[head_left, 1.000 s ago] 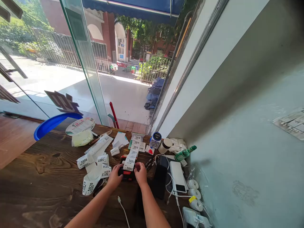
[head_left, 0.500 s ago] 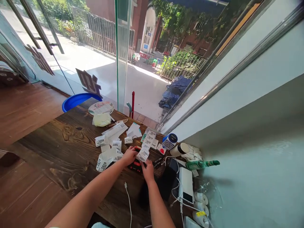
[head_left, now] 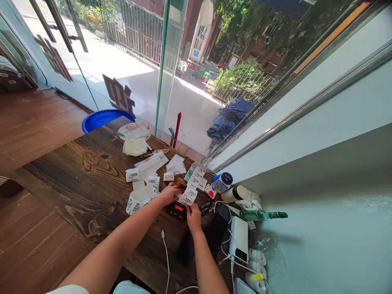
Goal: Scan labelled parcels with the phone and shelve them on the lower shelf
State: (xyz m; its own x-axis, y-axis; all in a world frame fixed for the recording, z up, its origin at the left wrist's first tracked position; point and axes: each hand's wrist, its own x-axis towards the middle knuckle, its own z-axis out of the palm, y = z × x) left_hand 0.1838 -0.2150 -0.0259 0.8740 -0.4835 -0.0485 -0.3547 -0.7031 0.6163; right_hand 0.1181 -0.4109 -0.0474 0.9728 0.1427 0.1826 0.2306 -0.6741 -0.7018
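A small black and red label printer [head_left: 177, 211] sits on the wooden table, its red-edged lid raised. Out of it runs a strip of printed labels [head_left: 192, 192], with numbers such as 5001 and 5002, trailing away from me. My left hand [head_left: 169, 195] is closed at the printer's left side, its fingertips by the raised lid. With thumb and fingers together, my right hand [head_left: 193, 218] pinches the near right edge of the strip, close to the printer's front. Its fingertips are partly hidden. Loose printed labels [head_left: 134, 174] lie to the left.
A white cable [head_left: 166, 255] lies in front. On the right are a QR-code stand [head_left: 222, 182], a green bottle [head_left: 260, 214], a white box [head_left: 239, 237] and paper rolls [head_left: 257, 267]. A round fan [head_left: 134, 131] lies at the far edge, beside a glass wall.
My view has shifted slightly. More of the printer's front shows now, and the label strip sits a little farther from me over it. Both hands remain at the printer.
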